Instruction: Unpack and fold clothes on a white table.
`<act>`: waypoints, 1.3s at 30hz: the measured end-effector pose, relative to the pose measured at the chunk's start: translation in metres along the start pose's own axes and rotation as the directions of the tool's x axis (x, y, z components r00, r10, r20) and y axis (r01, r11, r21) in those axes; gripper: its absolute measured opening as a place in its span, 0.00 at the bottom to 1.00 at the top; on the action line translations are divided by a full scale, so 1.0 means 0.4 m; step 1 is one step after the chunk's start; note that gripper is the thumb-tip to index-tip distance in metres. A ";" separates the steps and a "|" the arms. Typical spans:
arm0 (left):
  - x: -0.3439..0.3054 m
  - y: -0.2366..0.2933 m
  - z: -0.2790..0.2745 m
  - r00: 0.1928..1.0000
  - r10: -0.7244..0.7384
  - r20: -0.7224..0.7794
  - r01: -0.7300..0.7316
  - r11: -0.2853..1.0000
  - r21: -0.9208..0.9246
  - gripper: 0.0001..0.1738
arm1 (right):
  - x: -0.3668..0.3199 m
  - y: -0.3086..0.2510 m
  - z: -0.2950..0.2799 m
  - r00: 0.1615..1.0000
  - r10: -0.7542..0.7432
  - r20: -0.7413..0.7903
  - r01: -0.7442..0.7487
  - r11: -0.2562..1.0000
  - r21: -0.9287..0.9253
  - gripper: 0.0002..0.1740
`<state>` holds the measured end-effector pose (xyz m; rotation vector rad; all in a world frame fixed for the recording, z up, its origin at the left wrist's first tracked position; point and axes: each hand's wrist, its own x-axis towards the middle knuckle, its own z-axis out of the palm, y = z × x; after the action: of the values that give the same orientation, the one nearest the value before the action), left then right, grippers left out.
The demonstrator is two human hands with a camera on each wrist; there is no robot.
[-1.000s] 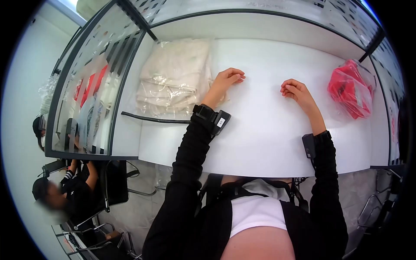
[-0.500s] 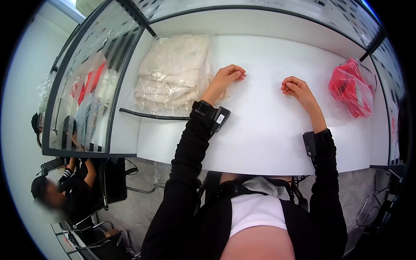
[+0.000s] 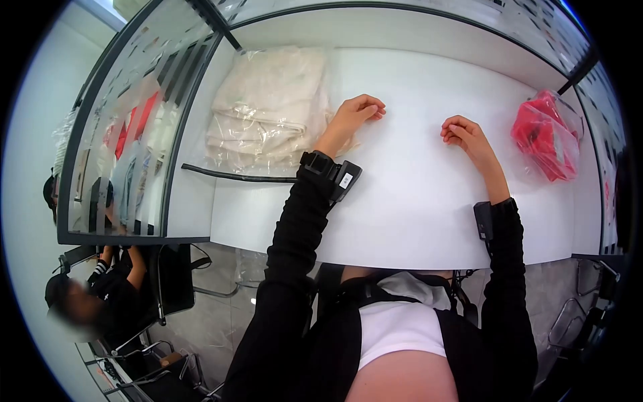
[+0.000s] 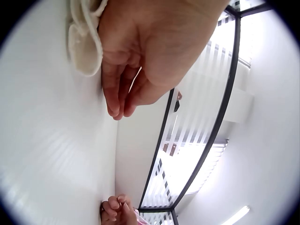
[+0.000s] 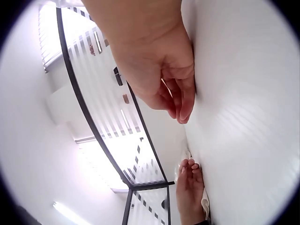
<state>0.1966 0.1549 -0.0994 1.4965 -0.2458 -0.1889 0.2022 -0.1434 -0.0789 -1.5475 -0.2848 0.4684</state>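
Note:
My left hand (image 3: 353, 120) rests on the white desk (image 3: 402, 208), fingers loosely bent and holding nothing. Beside its wrist lies a stack of folded cream cloth (image 3: 268, 100) in a clear plastic bag. A cream fabric edge (image 4: 85, 49) shows right by this hand in the left wrist view. Across a stretch of desktop, my right hand (image 3: 472, 144) lies on its side, its fingers relaxed and slightly curled around nothing. To the right of it sits a red item (image 3: 544, 137) in clear plastic. Both wrists carry black camera units.
A thin black rod (image 3: 234, 177) lies in front of the cream stack, reaching the left forearm. Dark-framed glass partitions (image 3: 177, 120) and a low back wall enclose the desk. Another person (image 3: 120, 288) in black sits beyond the left side, near a black chair (image 3: 175, 281).
The head view has shifted slightly, so the desk's left side and cream stack sit a little higher and further left. Both hands keep their relaxed pose.

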 end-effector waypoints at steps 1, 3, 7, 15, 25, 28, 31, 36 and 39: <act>0.002 -0.005 -0.003 1.000 0.010 0.000 -0.010 1.000 -0.013 0.10 | 0.001 0.002 -0.001 1.000 -0.001 -0.006 0.001 1.000 -0.007 0.09; 0.008 -0.011 -0.001 1.000 0.001 -0.017 -0.002 1.000 -0.027 0.09 | -0.001 0.000 -0.003 1.000 0.004 -0.012 -0.004 1.000 -0.007 0.09; 0.008 -0.007 -0.001 1.000 0.022 -0.018 -0.023 0.999 -0.029 0.09 | -0.003 0.000 0.001 1.000 0.007 -0.016 -0.007 1.000 -0.003 0.08; 0.011 -0.010 0.001 1.000 0.009 -0.028 -0.010 0.998 -0.064 0.09 | -0.004 -0.003 0.007 0.999 -0.007 -0.052 0.005 1.000 -0.026 0.08; 0.006 0.004 0.006 0.999 0.001 -0.032 -0.004 0.997 -0.078 0.09 | -0.004 -0.004 0.006 0.998 0.008 -0.056 -0.011 0.999 -0.039 0.08; 0.008 0.001 0.005 1.000 0.003 -0.031 -0.005 0.997 -0.076 0.09 | -0.005 -0.004 0.006 0.999 -0.001 -0.046 -0.001 0.999 -0.044 0.08; 0.010 0.000 0.003 1.000 -0.006 -0.019 0.005 0.998 -0.069 0.09 | -0.003 -0.001 0.002 0.999 -0.004 -0.039 0.002 0.999 -0.045 0.08; 0.010 0.000 0.001 1.000 -0.016 -0.003 0.016 0.998 -0.058 0.10 | -0.003 -0.003 0.005 0.999 -0.003 -0.035 0.002 0.999 -0.038 0.08; 0.010 0.000 0.004 1.000 0.000 -0.026 -0.002 0.997 -0.072 0.09 | -0.002 -0.001 0.003 0.999 -0.007 -0.031 0.006 0.999 -0.042 0.08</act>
<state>0.2000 0.1522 -0.0992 1.4260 -0.2167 -0.1756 0.2010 -0.1428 -0.0784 -1.5928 -0.2766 0.4351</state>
